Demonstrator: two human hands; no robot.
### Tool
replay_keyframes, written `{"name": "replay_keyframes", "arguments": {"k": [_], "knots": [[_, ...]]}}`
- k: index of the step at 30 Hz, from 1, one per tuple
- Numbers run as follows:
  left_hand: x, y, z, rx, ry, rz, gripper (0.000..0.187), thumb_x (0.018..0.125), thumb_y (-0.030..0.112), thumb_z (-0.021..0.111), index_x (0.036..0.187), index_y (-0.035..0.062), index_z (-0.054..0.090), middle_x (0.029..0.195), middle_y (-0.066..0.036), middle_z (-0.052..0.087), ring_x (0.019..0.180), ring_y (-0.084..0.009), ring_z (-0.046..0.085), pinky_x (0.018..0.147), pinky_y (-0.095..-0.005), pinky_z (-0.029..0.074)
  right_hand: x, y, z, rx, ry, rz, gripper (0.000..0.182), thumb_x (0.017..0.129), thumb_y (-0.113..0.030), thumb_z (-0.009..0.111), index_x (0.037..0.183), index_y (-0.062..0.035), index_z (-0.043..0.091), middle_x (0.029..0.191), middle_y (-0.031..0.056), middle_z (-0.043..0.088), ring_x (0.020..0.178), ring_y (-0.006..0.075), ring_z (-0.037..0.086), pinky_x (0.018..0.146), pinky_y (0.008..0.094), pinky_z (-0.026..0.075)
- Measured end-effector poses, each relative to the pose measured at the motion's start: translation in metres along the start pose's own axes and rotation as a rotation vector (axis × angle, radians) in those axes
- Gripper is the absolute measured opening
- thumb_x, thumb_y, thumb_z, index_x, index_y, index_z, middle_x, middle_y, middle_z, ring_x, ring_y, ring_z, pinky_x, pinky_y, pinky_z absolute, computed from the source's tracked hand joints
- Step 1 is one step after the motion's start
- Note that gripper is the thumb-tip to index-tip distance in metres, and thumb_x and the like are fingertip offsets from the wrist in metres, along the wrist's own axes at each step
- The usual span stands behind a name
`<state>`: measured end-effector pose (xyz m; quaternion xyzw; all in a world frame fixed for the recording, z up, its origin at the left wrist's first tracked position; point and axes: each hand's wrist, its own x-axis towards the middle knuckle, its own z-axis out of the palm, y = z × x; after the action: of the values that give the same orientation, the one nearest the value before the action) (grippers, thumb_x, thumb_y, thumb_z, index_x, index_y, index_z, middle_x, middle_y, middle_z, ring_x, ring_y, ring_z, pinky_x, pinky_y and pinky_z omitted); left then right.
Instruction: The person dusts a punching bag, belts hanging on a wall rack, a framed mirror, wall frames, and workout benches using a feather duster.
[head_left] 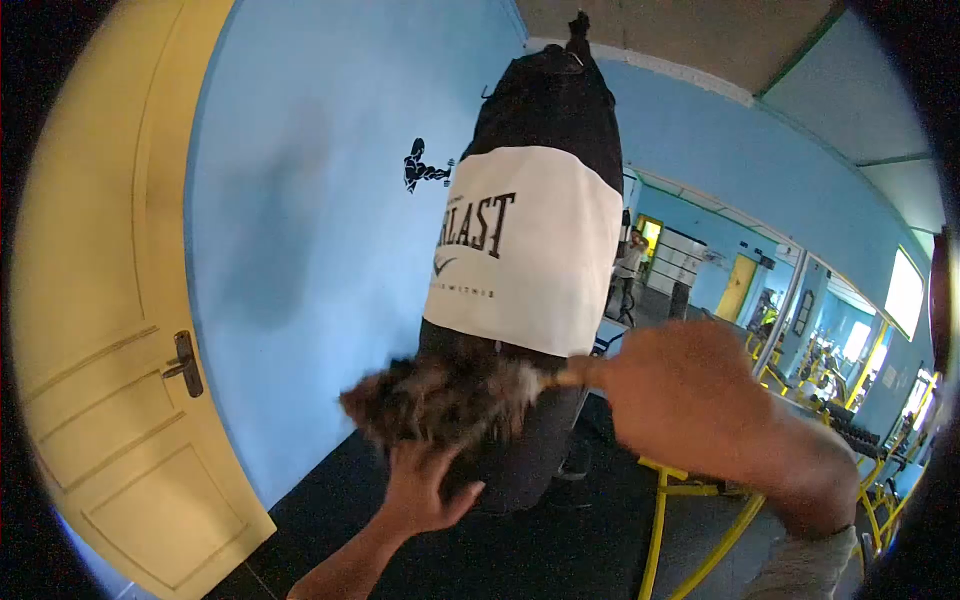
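A black punching bag with a white printed band hangs in front of me. My right hand is closed around the handle of a feather duster, whose brown and grey feathers are blurred and lie across the bag's lower black part. Below the feathers, my left hand rests against the bag's lower left side, thumb held apart. The feathers partly cover its fingertips.
On the left is a yellow door with a dark handle, beside a blue wall. Wall mirrors line the right side. Yellow-framed gym equipment stands at lower right, near my right forearm. The floor is dark.
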<state>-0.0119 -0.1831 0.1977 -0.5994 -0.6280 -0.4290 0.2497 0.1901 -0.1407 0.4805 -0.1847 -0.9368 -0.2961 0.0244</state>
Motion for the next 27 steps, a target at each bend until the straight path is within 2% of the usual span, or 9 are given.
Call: {"name": "replay_keyframes", "arguments": {"k": [2,6,9,15,18,21,22,24,27], "knots": [[0.006,0.006,-0.003,0.006,-0.093,0.007,0.059,0.079,0.043,0.06,0.125,0.0094,0.047,0.125,-0.017,0.04,0.113,-0.0325,0.04,0.09,-0.0473,0.031,0.017,-0.005,-0.024,-0.272,0.136,0.15,0.039,0.079,-0.012,0.046,0.114,-0.0234,0.06,0.073,0.0134,0.062,0.068,0.0265,0.063,0.059,0.0381,0.051],[0.01,-0.011,0.003,-0.076,-0.124,0.12,0.06,0.079,0.044,0.058,0.128,0.0124,0.045,0.133,-0.016,0.032,0.115,-0.0334,0.037,0.091,-0.0486,0.03,0.072,-0.005,-0.071,-0.514,0.575,0.452,0.028,0.082,-0.014,0.047,0.104,-0.0151,0.064,0.077,0.0165,0.063,0.07,0.0303,0.064,0.062,0.0405,0.053],[0.015,-0.015,0.022,-0.042,-0.114,0.192,0.058,0.08,0.045,0.056,0.129,0.0173,0.045,0.137,-0.015,0.029,0.114,-0.0355,0.036,0.092,-0.0523,0.029,0.096,-0.008,-0.074,-0.589,0.638,0.473,0.025,0.083,-0.015,0.047,0.1,-0.0124,0.065,0.077,0.0167,0.063,0.072,0.0303,0.064,0.062,0.0419,0.053],[0.022,-0.016,0.046,-0.051,-0.165,0.224,0.058,0.079,0.044,0.056,0.129,0.0171,0.046,0.144,-0.017,0.018,0.116,-0.0363,0.034,0.087,-0.0557,0.03,0.087,-0.08,-0.055,-0.259,-0.086,0.247,0.03,0.079,-0.012,0.048,0.104,-0.0124,0.064,0.076,0.0166,0.064,0.073,0.0299,0.064,0.064,0.0411,0.053],[0.029,-0.023,0.05,0.005,-0.27,0.23,0.057,0.079,0.043,0.055,0.128,0.0164,0.046,0.146,-0.016,0.016,0.118,-0.0368,0.033,0.087,-0.0563,0.03,0.099,-0.083,-0.068,-0.317,-0.14,0.257,0.034,0.076,-0.011,0.049,0.107,-0.0142,0.064,0.077,0.0166,0.064,0.076,0.0291,0.064,0.066,0.0411,0.052],[0.032,-0.035,0.049,0.022,-0.319,0.295,0.058,0.079,0.042,0.054,0.13,0.0171,0.044,0.146,-0.016,0.016,0.122,-0.0357,0.03,0.088,-0.0559,0.03,0.114,-0.051,-0.073,-0.39,0.352,0.281,0.022,0.076,-0.017,0.05,0.085,-0.0039,0.065,0.076,0.0204,0.064,0.069,0.0326,0.065,0.06,0.0437,0.053],[0.03,-0.037,0.052,-0.052,-0.29,0.318,0.059,0.079,0.042,0.055,0.131,0.0169,0.043,0.146,-0.016,0.017,0.123,-0.0353,0.03,0.089,-0.0556,0.03,0.121,-0.044,-0.072,-0.392,0.353,0.28,0.022,0.076,-0.017,0.05,0.085,-0.0039,0.065,0.076,0.0204,0.064,0.069,0.0326,0.065,0.06,0.0437,0.053],[0.026,-0.046,0.05,-0.134,-0.256,0.342,0.06,0.078,0.041,0.055,0.131,0.0166,0.042,0.146,-0.017,0.019,0.124,-0.0349,0.031,0.09,-0.0553,0.029,0.137,-0.039,-0.072,-0.521,0.525,0.511,0.026,0.078,-0.018,0.05,0.099,-0.0064,0.06,0.075,0.0205,0.062,0.071,0.0325,0.065,0.061,0.0437,0.053],[0.011,-0.079,0.032,-0.215,-0.207,0.256,0.06,0.079,0.035,0.057,0.132,0.0139,0.039,0.144,-0.018,0.02,0.129,-0.0369,0.024,0.094,-0.0535,0.026,0.129,-0.066,-0.055,-0.442,0.398,0.516,0.032,0.079,-0.019,0.051,0.108,-0.0064,0.054,0.072,0.0184,0.061,0.071,0.033,0.064,0.061,0.0434,0.053]]}}
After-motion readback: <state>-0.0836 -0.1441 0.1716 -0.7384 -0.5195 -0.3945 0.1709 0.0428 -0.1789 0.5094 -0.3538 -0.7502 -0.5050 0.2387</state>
